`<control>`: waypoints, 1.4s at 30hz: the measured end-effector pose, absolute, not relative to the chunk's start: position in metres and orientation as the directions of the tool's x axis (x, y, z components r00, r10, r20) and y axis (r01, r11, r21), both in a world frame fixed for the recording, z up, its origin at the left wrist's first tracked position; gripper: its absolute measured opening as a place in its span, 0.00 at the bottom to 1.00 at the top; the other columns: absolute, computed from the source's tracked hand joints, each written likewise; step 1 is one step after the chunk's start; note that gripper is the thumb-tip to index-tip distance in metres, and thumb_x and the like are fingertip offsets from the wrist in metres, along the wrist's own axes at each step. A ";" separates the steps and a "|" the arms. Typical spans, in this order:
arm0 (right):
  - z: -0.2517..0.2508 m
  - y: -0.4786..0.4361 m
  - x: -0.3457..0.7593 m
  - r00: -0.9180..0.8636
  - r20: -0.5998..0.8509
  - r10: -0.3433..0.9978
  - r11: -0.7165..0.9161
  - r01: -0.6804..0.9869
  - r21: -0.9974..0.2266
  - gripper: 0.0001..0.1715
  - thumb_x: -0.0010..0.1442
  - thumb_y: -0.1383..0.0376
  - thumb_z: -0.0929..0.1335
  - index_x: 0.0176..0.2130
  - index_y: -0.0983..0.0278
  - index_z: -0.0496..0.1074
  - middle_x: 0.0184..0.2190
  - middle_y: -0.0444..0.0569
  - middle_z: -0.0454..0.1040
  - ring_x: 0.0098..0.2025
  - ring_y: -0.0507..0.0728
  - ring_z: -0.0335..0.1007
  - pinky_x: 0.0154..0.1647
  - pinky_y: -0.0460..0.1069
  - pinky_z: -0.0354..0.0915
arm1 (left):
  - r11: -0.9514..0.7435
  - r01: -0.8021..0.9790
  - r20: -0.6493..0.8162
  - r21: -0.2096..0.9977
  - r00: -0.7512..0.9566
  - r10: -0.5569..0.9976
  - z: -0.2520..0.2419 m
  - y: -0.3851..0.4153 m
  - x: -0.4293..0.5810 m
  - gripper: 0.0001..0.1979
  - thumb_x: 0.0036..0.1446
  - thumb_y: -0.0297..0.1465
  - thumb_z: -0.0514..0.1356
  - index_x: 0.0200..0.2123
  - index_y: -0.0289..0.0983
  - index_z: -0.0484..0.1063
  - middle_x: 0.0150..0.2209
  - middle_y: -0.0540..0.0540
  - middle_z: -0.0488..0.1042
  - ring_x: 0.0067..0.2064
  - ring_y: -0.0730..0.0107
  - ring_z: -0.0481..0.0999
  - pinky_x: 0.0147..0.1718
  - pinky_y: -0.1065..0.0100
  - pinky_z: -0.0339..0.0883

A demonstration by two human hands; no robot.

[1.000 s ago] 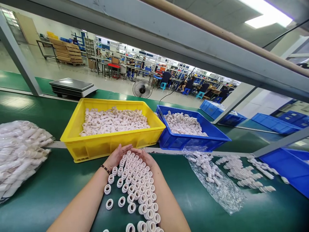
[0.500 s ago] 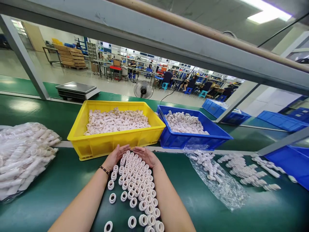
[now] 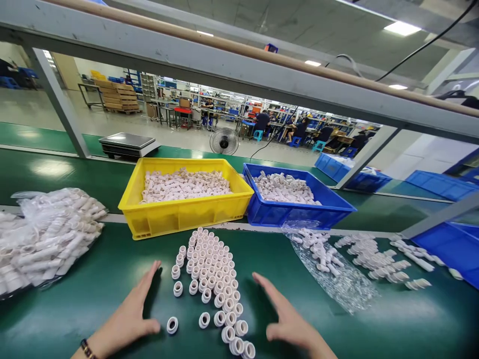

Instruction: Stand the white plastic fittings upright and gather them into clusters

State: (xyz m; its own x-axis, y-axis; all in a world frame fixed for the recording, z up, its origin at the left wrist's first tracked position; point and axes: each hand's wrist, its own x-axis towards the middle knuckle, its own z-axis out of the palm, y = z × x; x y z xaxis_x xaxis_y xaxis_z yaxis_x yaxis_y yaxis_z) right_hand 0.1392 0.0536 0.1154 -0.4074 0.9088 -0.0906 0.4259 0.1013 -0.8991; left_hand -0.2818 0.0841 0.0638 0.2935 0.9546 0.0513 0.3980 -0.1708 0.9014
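Note:
Many short white plastic pipe fittings (image 3: 212, 267) stand upright on the green work surface, packed close in the middle with a few loose ones at the left and front. My left hand (image 3: 129, 311), a beaded bracelet at its wrist, is left of the group with thumb and fingers apart. On the other side my right hand (image 3: 282, 316) is spread as well, its fingers pointing up and inward. Neither hand touches a fitting. Behind the group sits a yellow crate (image 3: 187, 215) holding a heap of white fittings.
Right of the yellow crate is a blue crate (image 3: 299, 213) of white fittings. A clear plastic bag (image 3: 337, 286) and loose white pieces (image 3: 377, 257) lie at the right. A filled bag (image 3: 56, 234) lies left. A scale (image 3: 129, 142) and a metal frame stand behind.
Both hands have drawn back toward me from the far end of the fittings and moved apart to either side. The fittings stay grouped on the surface. The camera view has shifted slightly.

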 end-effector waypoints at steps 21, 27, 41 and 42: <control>0.056 0.049 0.048 -0.376 0.056 0.925 0.373 0.866 -0.333 0.82 0.33 0.40 0.70 0.56 0.69 0.09 0.62 0.64 0.31 0.62 0.72 0.29 0.57 0.69 0.26 | -0.464 0.765 0.253 0.448 0.389 0.886 0.063 0.082 -0.196 0.69 0.28 0.61 0.57 0.59 0.30 0.17 0.61 0.25 0.31 0.62 0.41 0.36 0.56 0.42 0.42; 0.057 0.064 0.036 -0.303 0.081 0.950 0.311 0.877 -0.366 0.83 0.32 0.46 0.73 0.56 0.67 0.09 0.62 0.63 0.33 0.62 0.70 0.32 0.58 0.67 0.27 | -0.440 0.773 0.244 0.457 0.366 0.898 0.063 0.101 -0.193 0.67 0.31 0.61 0.55 0.58 0.32 0.16 0.62 0.28 0.32 0.62 0.43 0.34 0.56 0.43 0.42; 0.060 0.077 0.033 -0.204 0.158 0.966 0.258 0.800 -0.542 0.83 0.29 0.49 0.75 0.59 0.62 0.15 0.62 0.59 0.35 0.62 0.72 0.30 0.58 0.68 0.30 | -0.364 0.552 0.227 0.750 0.302 0.926 0.069 0.112 -0.200 0.68 0.29 0.55 0.63 0.59 0.38 0.18 0.63 0.33 0.32 0.62 0.43 0.37 0.56 0.43 0.40; 0.062 0.076 0.035 -0.185 0.133 0.974 0.227 0.785 -0.576 0.82 0.30 0.49 0.75 0.59 0.62 0.15 0.62 0.59 0.33 0.62 0.72 0.29 0.58 0.68 0.32 | -0.313 0.471 0.207 0.825 0.263 0.942 0.070 0.109 -0.200 0.66 0.31 0.55 0.62 0.59 0.39 0.18 0.63 0.34 0.32 0.62 0.45 0.38 0.57 0.44 0.40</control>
